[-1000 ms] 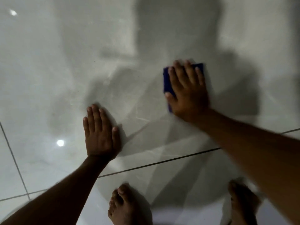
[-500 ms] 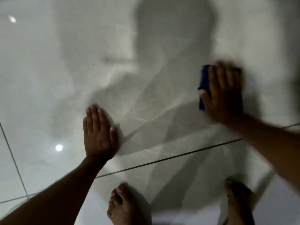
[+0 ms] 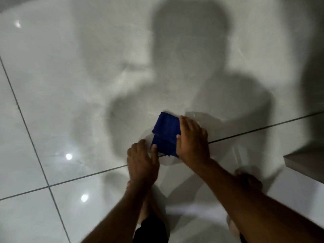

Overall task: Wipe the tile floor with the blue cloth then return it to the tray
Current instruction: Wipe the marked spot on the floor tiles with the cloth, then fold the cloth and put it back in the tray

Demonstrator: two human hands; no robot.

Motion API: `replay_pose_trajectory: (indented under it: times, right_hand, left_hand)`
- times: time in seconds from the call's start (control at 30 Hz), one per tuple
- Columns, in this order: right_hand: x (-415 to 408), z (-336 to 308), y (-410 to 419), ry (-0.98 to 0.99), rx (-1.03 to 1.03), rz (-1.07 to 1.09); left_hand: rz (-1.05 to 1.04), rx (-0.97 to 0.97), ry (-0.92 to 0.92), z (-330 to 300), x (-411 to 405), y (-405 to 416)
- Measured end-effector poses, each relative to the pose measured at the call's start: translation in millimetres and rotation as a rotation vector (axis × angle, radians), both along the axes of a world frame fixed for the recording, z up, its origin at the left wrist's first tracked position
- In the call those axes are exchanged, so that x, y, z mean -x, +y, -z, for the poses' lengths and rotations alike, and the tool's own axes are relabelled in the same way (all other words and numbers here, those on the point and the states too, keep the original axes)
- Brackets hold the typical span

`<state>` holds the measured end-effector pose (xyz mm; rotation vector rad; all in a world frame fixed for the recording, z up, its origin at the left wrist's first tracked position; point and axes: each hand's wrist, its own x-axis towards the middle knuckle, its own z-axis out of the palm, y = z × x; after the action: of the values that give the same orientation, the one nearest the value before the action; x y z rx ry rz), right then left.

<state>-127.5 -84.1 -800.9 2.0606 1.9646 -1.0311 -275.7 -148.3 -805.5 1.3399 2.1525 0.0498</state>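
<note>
Tile floor: gleaming white, reflecting lamp spots, carrying a person's shadow.
Grey step: jutting in at the floor's right edge.
Right hand: gripping the blue cloth's right side, fingers bent over it.
Left hand: fingers loosely bent, thumb touching the cloth's near-left corner; grasp too blurred for telling.
Blue cloth: lying folded across a grout line.

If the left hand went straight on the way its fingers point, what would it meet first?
The blue cloth: the left hand points at its lower left edge and seems to touch it.
</note>
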Motion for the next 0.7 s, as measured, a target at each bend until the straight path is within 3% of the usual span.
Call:
replay_pose_trajectory:
  times: [0.1, 0.2, 0.37, 0.5, 0.6, 0.7]
  right_hand:
    - [1.4, -1.7, -1.1, -0.142, 0.035, 0.04]
    - [11.3, -12.0, 5.9, 0.046, 0.297, 0.27]
    - [19.0, -87.3, 5.3, 0.33, 0.382, 0.301]
    - [25.0, -215.4, 10.3, 0.49, 0.345, 0.413]
    - [19.3, -344.1, 15.3, 0.668, 0.319, 0.521]
    - [10.1, -470.0, 19.0, 0.883, 0.305, 0.607]
  left_hand:
    - [-0.148, 0.062, -0.091, -1.3, -28.4, 1.3]
    - [-0.304, 0.151, -0.153, -5.9, -36.2, 11.1]
    - [-0.023, 0.091, -0.234, -66.4, -10.7, 13.2]
    - [-0.063, 0.143, -0.454, -181.3, 17.1, 35.1]
    - [-0.315, 0.306, -0.792, -306.6, 33.0, 59.7]
    - [-0.244, 0.344, -1.132, -433.6, 36.4, 79.6]
